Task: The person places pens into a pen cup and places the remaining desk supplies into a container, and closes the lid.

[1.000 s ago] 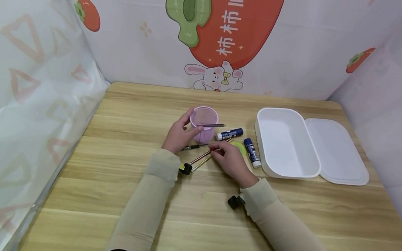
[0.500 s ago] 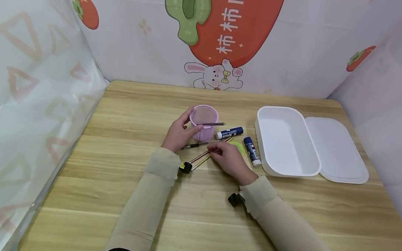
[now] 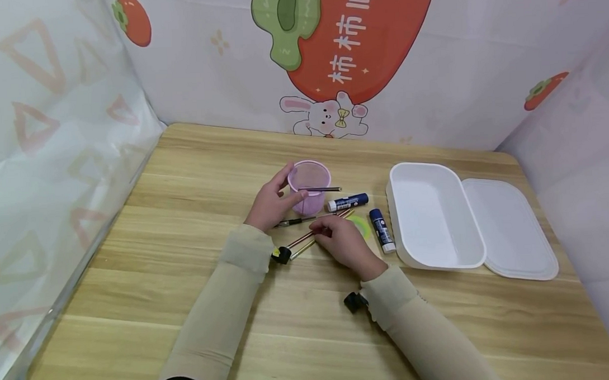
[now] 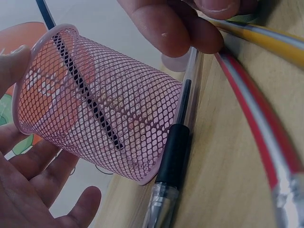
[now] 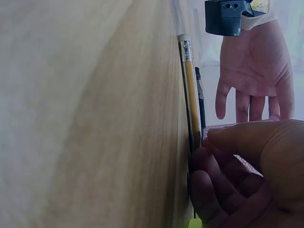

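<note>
My left hand [image 3: 273, 200] holds a pink mesh pen holder [image 4: 109, 104] near its rim, thumb on one side and fingers on the other. A dark pencil [image 3: 324, 189] stands slanted in the holder, its end beyond the rim. Low over the table, thumb and fingertips of my right hand [image 3: 343, 239] pinch a red-and-silver striped pencil [image 4: 259, 118], whose far part they hide. Beside it lies a yellow striped pencil [image 5: 191, 90] with a white eraser. A clear pen with a black grip [image 4: 173, 156] lies against the holder's base.
Two blue glue sticks [image 3: 348, 202] lie right of the holder. A yellow-green round thing [image 3: 361, 226] lies partly behind my right hand. Further right, a white box [image 3: 399, 231] stands next to its white lid [image 3: 512, 227]. Printed cloth [image 3: 190, 76] walls the table's back and sides.
My right hand has shifted slightly left, its fingertips now lower along the red pencil. More of the pen shows past the fingers. My left hand and the pen holder stay put.
</note>
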Demonstrator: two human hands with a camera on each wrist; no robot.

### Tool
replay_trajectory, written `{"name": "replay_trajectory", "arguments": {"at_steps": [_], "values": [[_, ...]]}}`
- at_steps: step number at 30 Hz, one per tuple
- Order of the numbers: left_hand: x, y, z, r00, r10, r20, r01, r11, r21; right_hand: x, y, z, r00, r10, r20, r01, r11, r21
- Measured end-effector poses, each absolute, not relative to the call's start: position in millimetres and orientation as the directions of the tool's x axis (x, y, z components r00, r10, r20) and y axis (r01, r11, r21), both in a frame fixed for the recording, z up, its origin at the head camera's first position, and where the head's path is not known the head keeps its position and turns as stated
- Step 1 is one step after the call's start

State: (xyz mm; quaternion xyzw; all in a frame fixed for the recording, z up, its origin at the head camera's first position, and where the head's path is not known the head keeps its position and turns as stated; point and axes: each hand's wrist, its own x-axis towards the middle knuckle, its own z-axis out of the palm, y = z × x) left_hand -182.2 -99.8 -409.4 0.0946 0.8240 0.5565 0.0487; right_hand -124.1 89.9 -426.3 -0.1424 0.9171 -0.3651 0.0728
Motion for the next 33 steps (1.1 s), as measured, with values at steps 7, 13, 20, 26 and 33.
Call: {"name": "replay_trajectory", "arguments": {"at_steps": [7,13,20,26,33], "values": [[-182,-100,-410,-0.974,0.225,0.027,0.102,0.329,0.939,-123,89,-426,-0.941,-0.332,-0.065,-0.209,0.722,-0.659],[-173,-99,-391,-0.971,0.238,0.013,0.09,0.318,0.944,-124,88,-425,-0.922,-0.379,-0.082,-0.249,0.742,-0.623],[-161,-97,-371,-0.969,0.246,0.012,0.094,0.326,0.94,-126,89,-426,-0.892,-0.443,-0.085,-0.319,0.753,-0.576],[-172,-99,-390,-0.973,0.232,0.0,0.077,0.323,0.943,-123,89,-423,-0.822,-0.567,-0.045,-0.504,0.763,-0.406],[-182,-100,-410,-0.975,0.22,0.028,0.102,0.332,0.938,-120,89,-419,-0.744,-0.667,0.023,-0.649,0.714,-0.263]]}}
